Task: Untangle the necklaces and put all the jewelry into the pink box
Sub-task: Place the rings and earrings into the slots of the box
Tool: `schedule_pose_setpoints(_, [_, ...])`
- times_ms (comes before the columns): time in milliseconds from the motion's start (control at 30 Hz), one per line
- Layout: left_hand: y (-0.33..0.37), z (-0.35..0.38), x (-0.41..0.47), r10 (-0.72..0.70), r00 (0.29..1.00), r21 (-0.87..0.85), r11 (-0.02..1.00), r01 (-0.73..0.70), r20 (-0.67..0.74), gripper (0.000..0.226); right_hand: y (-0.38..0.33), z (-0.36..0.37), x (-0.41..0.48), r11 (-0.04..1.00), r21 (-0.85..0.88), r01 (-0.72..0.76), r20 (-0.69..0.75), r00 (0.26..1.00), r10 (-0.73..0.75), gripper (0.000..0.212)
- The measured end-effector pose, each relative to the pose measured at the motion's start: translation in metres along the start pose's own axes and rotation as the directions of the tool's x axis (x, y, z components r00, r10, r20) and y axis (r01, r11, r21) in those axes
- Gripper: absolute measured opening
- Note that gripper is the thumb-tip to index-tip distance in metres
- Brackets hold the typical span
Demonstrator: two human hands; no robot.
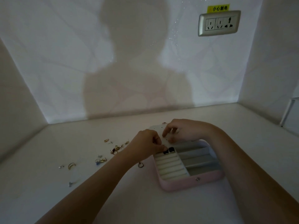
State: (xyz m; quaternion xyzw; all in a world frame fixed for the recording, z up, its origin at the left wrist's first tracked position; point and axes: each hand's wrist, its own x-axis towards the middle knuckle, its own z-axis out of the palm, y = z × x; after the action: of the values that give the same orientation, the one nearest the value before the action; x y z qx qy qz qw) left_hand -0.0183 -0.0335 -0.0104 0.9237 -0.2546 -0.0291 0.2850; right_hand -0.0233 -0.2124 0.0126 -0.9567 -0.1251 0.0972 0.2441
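The only writing that can be read is on a yellow sticker (218, 8) on the far wall, high up at the right. It sits just above the top edge of a silver-framed wall socket (219, 23), touching or nearly touching the frame. The sticker carries a single row of four dark Chinese characters, 小心触电, a warning of electric shock. A small reddish mark stands at the sticker's left end, before the first character, but it is too small to make out. Any lettering on the socket's white face is too small to tell.
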Motion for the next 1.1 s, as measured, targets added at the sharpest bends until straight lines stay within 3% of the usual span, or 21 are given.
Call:
schedule_pose_setpoints(267, [0.001,0.005,-0.003,-0.006,1.0,-0.002,1.0,0.006,-0.012,0.033,0.003,0.001,0.002,0.999,-0.027,0.017,0.032,0.999,-0.016,0.028])
schedule_pose_setpoints(433, [0.002,0.004,-0.006,-0.012,1.0,-0.009,1.0,0.012,-0.02,0.03,0.0,0.002,0.002,1.0,0.007,-0.002,-0.005,1.0,0.002,0.013])
schedule_pose_setpoints(567, [0.005,0.007,-0.008,0.023,0.999,0.143,0.99,-0.017,-0.042,0.023,-0.001,0.006,0.004,0.999,-0.038,0.025,-0.073,0.997,-0.028,0.011])
schedule_pose_setpoints(833, [-0.021,-0.03,-0.026,0.034,0.975,0.147,0.989,-0.002,-0.217,0.017,-0.012,0.012,0.003,0.987,-0.156,0.027,-0.175,0.983,-0.054,0.024])
schedule_pose_setpoints(967, [-0.069,-0.072,-0.048,-0.077,0.983,0.191,0.976,0.108,-0.164,0.005,-0.026,0.027,0.004,0.983,-0.134,0.128,-0.042,0.99,-0.134,0.04])
schedule_pose_setpoints(1100, [-0.105,-0.093,-0.071,-0.144,0.984,0.214,0.963,0.164,-0.104,0.009,-0.033,0.035,0.008,0.977,-0.154,0.15,0.04,0.989,-0.145,0.048])
